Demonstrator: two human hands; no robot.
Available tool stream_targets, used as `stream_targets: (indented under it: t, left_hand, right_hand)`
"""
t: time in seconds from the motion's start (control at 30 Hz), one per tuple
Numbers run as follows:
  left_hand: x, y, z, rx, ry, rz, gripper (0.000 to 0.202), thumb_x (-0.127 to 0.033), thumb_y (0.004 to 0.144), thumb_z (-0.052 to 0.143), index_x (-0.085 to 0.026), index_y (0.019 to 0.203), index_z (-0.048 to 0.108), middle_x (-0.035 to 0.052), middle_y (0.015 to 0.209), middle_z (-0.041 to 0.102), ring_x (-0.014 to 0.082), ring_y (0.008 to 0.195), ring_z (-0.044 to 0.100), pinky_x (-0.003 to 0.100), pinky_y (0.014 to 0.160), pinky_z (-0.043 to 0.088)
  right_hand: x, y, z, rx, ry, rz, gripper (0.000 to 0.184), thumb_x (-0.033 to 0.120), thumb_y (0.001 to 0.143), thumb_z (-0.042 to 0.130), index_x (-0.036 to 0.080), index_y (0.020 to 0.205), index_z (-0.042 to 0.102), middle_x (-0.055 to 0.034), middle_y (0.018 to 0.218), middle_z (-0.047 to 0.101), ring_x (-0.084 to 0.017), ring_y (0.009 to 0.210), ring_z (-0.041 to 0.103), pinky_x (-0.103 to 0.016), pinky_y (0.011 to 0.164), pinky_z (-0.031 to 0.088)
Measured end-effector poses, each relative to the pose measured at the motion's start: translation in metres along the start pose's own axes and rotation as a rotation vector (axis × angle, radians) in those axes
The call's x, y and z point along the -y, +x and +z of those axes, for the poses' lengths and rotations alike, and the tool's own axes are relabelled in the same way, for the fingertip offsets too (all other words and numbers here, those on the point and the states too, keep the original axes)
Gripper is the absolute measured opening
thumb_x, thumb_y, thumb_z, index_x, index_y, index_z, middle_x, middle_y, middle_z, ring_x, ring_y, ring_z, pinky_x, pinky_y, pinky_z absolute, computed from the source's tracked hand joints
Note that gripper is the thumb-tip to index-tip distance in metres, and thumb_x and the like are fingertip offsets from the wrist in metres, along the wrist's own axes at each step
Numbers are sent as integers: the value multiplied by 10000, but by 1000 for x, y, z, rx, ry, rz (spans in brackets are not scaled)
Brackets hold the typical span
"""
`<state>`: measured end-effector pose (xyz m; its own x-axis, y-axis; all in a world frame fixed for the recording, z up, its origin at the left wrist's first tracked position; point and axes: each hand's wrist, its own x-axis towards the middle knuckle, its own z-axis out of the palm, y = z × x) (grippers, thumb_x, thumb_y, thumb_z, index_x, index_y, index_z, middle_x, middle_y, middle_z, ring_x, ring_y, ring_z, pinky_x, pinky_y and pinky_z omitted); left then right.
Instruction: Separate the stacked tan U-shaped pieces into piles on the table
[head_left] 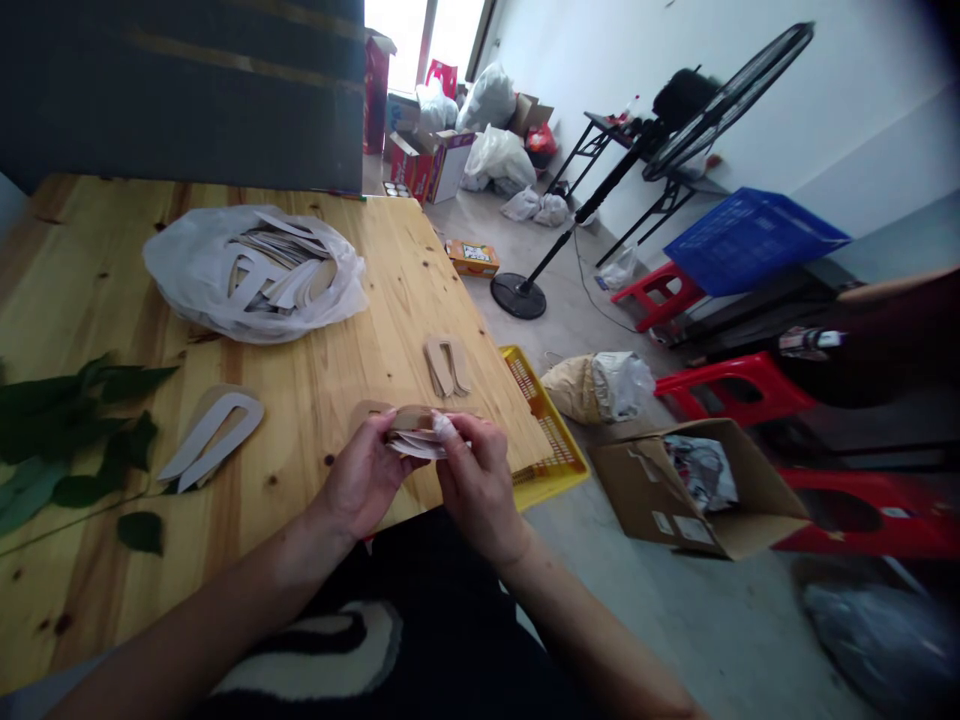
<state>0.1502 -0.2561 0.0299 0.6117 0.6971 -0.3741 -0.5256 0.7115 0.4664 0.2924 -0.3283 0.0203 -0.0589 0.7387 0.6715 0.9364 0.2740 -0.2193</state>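
Note:
Both my hands meet at the near edge of the wooden table (315, 380). My left hand (367, 475) and my right hand (474, 470) are closed on a small stack of U-shaped cardboard cutouts (417, 432), pinching it between fingers and thumbs. A white wrap covers one fingertip of my right hand. A loose pair of brown cutouts (447, 365) lies just beyond my hands. A pile of grey U-shaped cutouts (214, 435) lies to the left. A white plastic bag (251, 272) holding several more cutouts sits farther back.
Green leafy stems (67, 435) lie at the table's left. A yellow plastic basket (544, 430) sits beside the table edge. On the floor are an open cardboard box (694, 490), red stools (739, 385), a fan stand (519, 296), bags and boxes.

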Motion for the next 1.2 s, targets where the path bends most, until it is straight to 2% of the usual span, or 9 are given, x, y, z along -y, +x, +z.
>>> stream_targets:
  t: [0.2,0.43,0.63,0.8,0.97,1.2]
  left_hand:
    - [-2,1,2,-5,-24,-1,308,-319,917,576,-117,901,809,110,925,794,227,896,692,330,845,535]
    - [-4,1,2,-10,-30,7,286,-323,910,594,-129,913,804,99,921,789,235,904,698,347,859,539]
    - [-4,1,4,-20,-46,14,274,-302,912,589,-134,877,802,91,934,793,224,912,702,333,852,545]
    - [-4,2,3,-30,-73,27,297,-271,938,542,-131,890,799,86,944,795,210,902,705,320,837,554]
    - [-4,2,0,-9,-68,32,261,-294,914,584,-147,869,794,86,935,796,222,899,706,334,843,549]
    - [-2,3,-3,-6,-26,47,261,-320,913,591,-149,909,787,96,975,785,244,960,689,350,851,542]
  right_hand:
    - [-1,0,3,-49,85,3,592,48,956,561,281,1494,483,-101,1182,638,-235,1122,613,-419,943,558]
    - [1,1,3,-63,-3,-13,386,40,926,605,247,1251,614,-82,1183,719,-215,1021,638,-418,962,471]
    - [4,6,3,-24,-52,20,487,32,945,556,194,1402,514,-106,1082,695,-234,992,618,-404,902,508]
    - [3,7,4,13,-21,44,556,50,957,538,244,1474,466,-106,1116,631,-250,1057,604,-428,929,542]
    - [3,5,7,-8,31,67,554,35,943,529,259,1448,491,-97,1124,623,-242,1072,595,-428,934,555]
    - [5,7,7,-48,-8,55,475,45,941,564,255,1365,521,-93,1132,650,-233,1036,611,-424,922,523]
